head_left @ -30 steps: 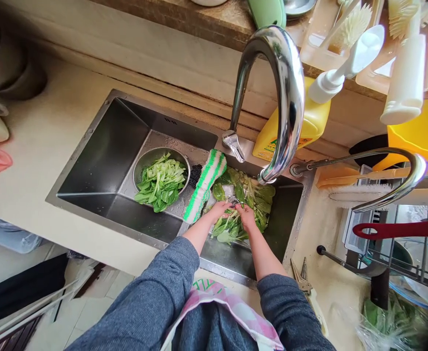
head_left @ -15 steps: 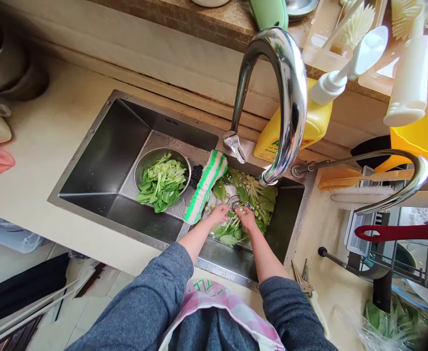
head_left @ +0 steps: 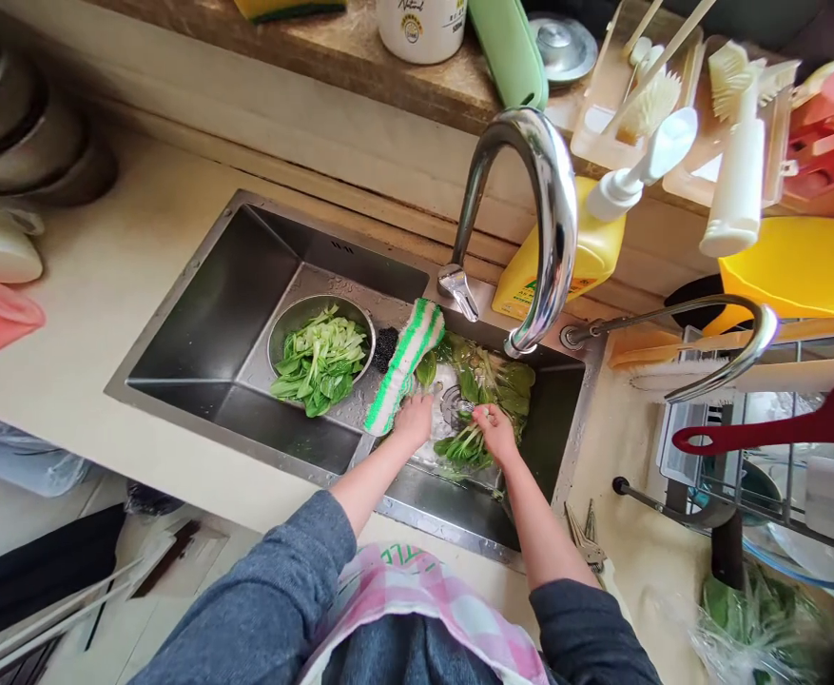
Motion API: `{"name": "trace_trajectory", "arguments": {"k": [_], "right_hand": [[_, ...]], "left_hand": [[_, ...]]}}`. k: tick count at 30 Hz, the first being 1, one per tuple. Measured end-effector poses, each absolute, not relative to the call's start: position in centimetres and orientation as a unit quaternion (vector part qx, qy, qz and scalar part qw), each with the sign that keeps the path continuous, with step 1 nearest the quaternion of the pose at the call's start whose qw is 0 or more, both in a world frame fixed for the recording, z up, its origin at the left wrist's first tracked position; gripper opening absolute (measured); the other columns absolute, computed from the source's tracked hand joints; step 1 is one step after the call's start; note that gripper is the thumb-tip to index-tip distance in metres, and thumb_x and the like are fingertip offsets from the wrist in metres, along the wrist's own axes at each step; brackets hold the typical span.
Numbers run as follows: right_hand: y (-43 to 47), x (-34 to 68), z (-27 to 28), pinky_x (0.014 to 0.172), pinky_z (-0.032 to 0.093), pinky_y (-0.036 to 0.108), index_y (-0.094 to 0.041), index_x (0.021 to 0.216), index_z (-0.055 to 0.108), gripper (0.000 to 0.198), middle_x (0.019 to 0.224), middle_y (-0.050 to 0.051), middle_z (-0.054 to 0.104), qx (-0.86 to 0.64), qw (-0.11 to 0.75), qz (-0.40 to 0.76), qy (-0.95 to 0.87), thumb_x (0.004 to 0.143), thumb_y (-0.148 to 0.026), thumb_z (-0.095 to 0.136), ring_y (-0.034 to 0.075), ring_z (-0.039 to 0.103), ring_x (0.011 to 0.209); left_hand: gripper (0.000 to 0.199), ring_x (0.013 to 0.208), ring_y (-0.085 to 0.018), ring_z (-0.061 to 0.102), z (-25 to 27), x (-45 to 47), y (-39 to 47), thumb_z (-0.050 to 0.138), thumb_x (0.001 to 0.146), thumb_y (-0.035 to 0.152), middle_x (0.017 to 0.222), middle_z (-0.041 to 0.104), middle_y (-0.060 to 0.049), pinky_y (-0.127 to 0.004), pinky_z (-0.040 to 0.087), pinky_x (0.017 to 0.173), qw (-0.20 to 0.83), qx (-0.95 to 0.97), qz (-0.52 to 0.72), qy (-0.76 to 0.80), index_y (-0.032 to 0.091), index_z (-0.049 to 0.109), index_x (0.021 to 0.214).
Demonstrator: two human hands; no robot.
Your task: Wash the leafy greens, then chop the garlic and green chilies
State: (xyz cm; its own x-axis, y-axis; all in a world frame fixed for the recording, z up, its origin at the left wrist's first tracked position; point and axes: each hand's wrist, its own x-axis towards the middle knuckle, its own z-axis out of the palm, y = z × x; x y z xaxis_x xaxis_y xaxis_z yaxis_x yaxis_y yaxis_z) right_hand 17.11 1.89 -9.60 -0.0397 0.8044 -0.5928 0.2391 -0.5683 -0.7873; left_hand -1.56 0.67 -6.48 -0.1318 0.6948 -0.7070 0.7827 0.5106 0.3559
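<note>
In the right basin of the steel sink [head_left: 574,428], my right hand [head_left: 497,435] is closed on the pale stem end of a bunch of bok choy [head_left: 463,445], whose green leaves spread leftward. My left hand [head_left: 415,419] is low in the same basin, beside a green-and-white striped cloth [head_left: 403,366] draped over the divider. Its fingers point down and away, so their tips are hidden. More bok choy [head_left: 506,376] lies in water along the basin's back and right. A round metal bowl [head_left: 271,335] of cut greens [head_left: 320,366] stands in the left basin.
A chrome faucet [head_left: 563,200] arches over the right basin, with a yellow bottle [head_left: 598,233] behind it. A dark scrubber [head_left: 386,347] sits near the cloth. Right of the sink are a dish rack [head_left: 791,476], a red handle [head_left: 759,435] and scissors [head_left: 584,538]. Stacked pots [head_left: 24,143] stand far left.
My hands have moved apart: the left went leftward toward the cloth, the right slightly right with the bok choy. More of the basin floor and drain shows between them. The view has shifted a little.
</note>
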Motion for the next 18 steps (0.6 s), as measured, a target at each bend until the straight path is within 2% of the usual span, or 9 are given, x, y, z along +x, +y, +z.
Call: {"name": "trace_trajectory", "arguments": {"k": [2, 4, 6, 8, 10, 12, 15, 18], "right_hand": [[1.8, 17.5, -7.8, 0.054, 0.039, 0.023, -0.019, 0.080, 0.055, 0.037, 0.061, -0.002, 0.057, -0.648, 0.253, 0.592, -0.407, 0.065, -0.052, 0.059, 0.012, 0.050, 0.054], [1.5, 17.5, -6.3, 0.054, 0.039, 0.023, -0.019, 0.080, 0.055, 0.038, 0.061, -0.001, 0.057, -0.655, 0.258, 0.582, -0.407, 0.066, -0.054, 0.058, 0.012, 0.050, 0.054], [1.1, 17.3, -4.8, 0.052, 0.038, 0.023, -0.018, 0.078, 0.054, 0.039, 0.059, -0.002, 0.056, -0.665, 0.255, 0.574, -0.403, 0.065, -0.055, 0.059, 0.012, 0.049, 0.053], [0.6, 16.7, -3.4, 0.051, 0.037, 0.022, -0.018, 0.078, 0.054, 0.039, 0.058, -0.002, 0.055, -0.668, 0.256, 0.572, -0.400, 0.065, -0.055, 0.058, 0.012, 0.048, 0.051], [0.2, 16.0, -2.1, 0.052, 0.039, 0.022, -0.018, 0.081, 0.053, 0.038, 0.061, -0.001, 0.056, -0.662, 0.266, 0.572, -0.406, 0.069, -0.054, 0.056, 0.012, 0.049, 0.054], [-0.3, 15.1, -0.7, 0.056, 0.042, 0.023, -0.018, 0.085, 0.054, 0.037, 0.068, 0.000, 0.059, -0.670, 0.270, 0.563, -0.402, 0.071, -0.052, 0.054, 0.013, 0.053, 0.060], [-1.4, 13.9, 1.1, 0.065, 0.047, 0.026, -0.017, 0.090, 0.055, 0.038, 0.080, 0.005, 0.064, -0.688, 0.258, 0.570, -0.368, 0.073, -0.050, 0.050, 0.017, 0.059, 0.073], [-2.6, 13.4, 2.9, 0.074, 0.049, 0.028, -0.017, 0.101, 0.056, 0.044, 0.097, 0.008, 0.065, -0.675, 0.229, 0.591, -0.378, 0.075, -0.051, 0.046, 0.019, 0.061, 0.090]], "left_hand": [[0.048, 0.118, -0.030, 0.044, -5.7, -1.6, -0.1, 0.049, 0.076, 0.009, 0.125, 0.048, -0.016, -0.042, 0.036, 0.093, 0.424, 0.546, -0.080, 0.718, 0.019, 0.045, 0.123], [0.044, 0.113, -0.029, 0.048, -5.1, -1.6, -1.1, 0.051, 0.077, 0.014, 0.120, 0.053, -0.015, -0.040, 0.038, 0.093, 0.479, 0.567, -0.079, 0.665, 0.018, 0.048, 0.121], [0.047, 0.113, -0.027, 0.050, -4.5, -1.4, -1.9, 0.054, 0.078, 0.022, 0.120, 0.055, -0.014, -0.038, 0.038, 0.094, 0.546, 0.563, -0.014, 0.621, 0.016, 0.046, 0.124], [0.060, 0.120, -0.025, 0.043, -3.8, -1.0, -2.5, 0.057, 0.077, 0.029, 0.129, 0.047, -0.014, -0.037, 0.034, 0.100, 0.568, 0.573, 0.103, 0.582, 0.016, 0.037, 0.131], [0.076, 0.129, -0.024, 0.032, -3.0, -0.3, -2.8, 0.062, 0.072, 0.033, 0.140, 0.034, -0.013, -0.037, 0.026, 0.106, 0.569, 0.601, 0.211, 0.520, 0.017, 0.027, 0.137], [0.089, 0.131, -0.024, 0.027, -2.5, 0.6, -3.0, 0.069, 0.066, 0.033, 0.144, 0.027, -0.013, -0.037, 0.022, 0.108, 0.585, 0.612, 0.266, 0.461, 0.018, 0.021, 0.139], [0.090, 0.125, -0.025, 0.036, -2.3, 1.8, -3.7, 0.073, 0.062, 0.029, 0.138, 0.036, -0.014, -0.039, 0.028, 0.105, 0.613, 0.564, 0.296, 0.467, 0.018, 0.024, 0.137], [0.073, 0.113, -0.024, 0.047, -2.7, 2.3, -4.4, 0.073, 0.062, 0.028, 0.123, 0.051, -0.011, -0.038, 0.034, 0.098, 0.634, 0.523, 0.320, 0.471, 0.017, 0.040, 0.127]]}}
